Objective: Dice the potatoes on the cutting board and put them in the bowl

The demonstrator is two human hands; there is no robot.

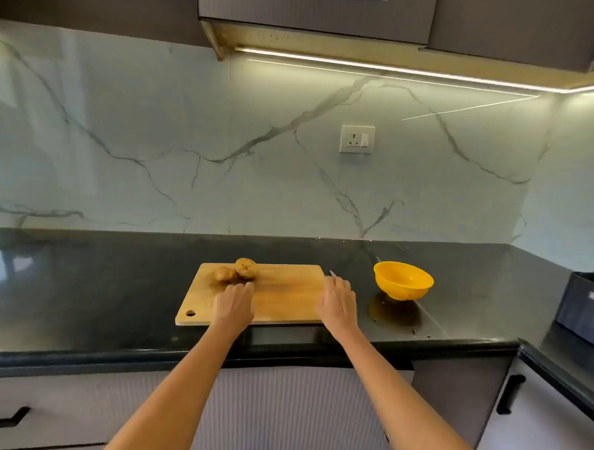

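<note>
Two brown potatoes (238, 270) lie whole at the far left corner of a wooden cutting board (286, 292). My left hand (234, 303) hovers over the board just short of them, fingers relaxed and holding nothing. My right hand (338, 303) is at the board's right edge, fingers stretched toward a knife (332, 273). Only the blade tip shows past my fingers; the handle is hidden. A yellow bowl (403, 280) stands empty on the counter to the right of the board.
The black counter (99, 284) runs left and right of the board. A dark box (583, 307) sits at the right corner. A marble wall with a socket (357, 139) rises behind. Drawer fronts lie below the counter edge.
</note>
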